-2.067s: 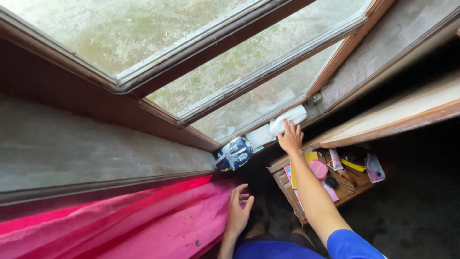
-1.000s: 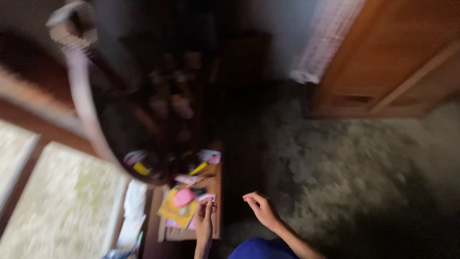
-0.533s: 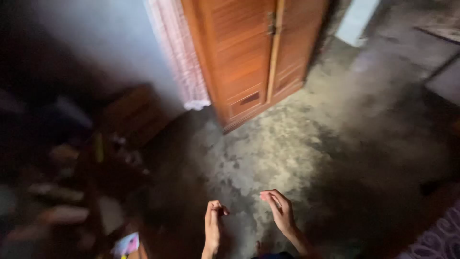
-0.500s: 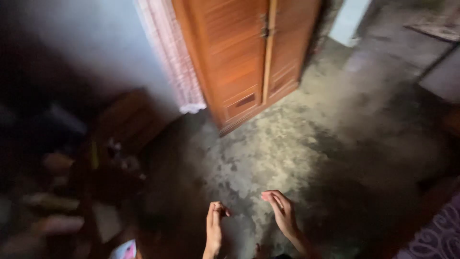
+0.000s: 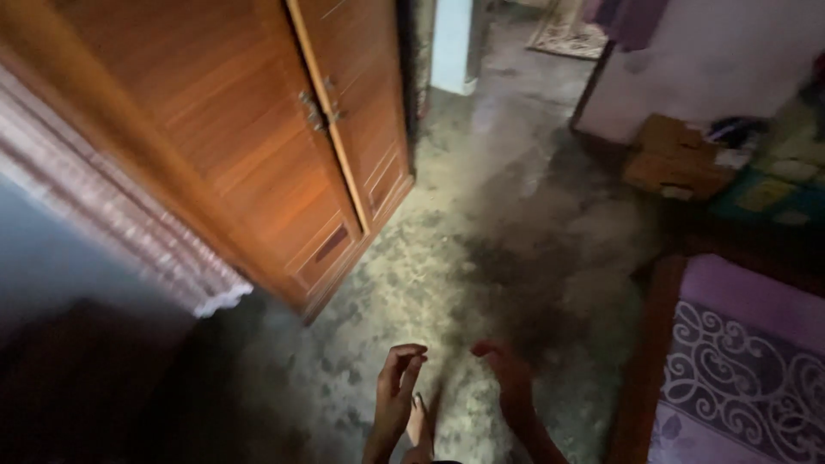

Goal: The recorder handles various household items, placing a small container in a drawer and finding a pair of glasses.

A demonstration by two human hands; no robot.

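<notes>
Two bare hands raised, empty, over a mottled grey concrete floor (image 5: 481, 258)

Left hand (image 5: 397, 397) curls its fingers loosely, holding nothing; right hand (image 5: 505, 378) likewise, fingers bent, apart; tall brown wooden wardrobe (image 5: 258, 146) stands well off left; purple patterned mattress (image 5: 739, 361) lies right.

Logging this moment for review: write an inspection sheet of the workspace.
Surface: mottled grey concrete floor, dim.
Job's things: nothing seen in either hand.
Clutter: cardboard boxes and blurred items at right.
Hands: left hand and right hand raised side by side, apart, fingers curled, empty.
Cables: nothing seen.
Surroundings: closed wooden wardrobe, pale curtain beside it, purple patterned cloth at lower right, a bare foot below.
</notes>
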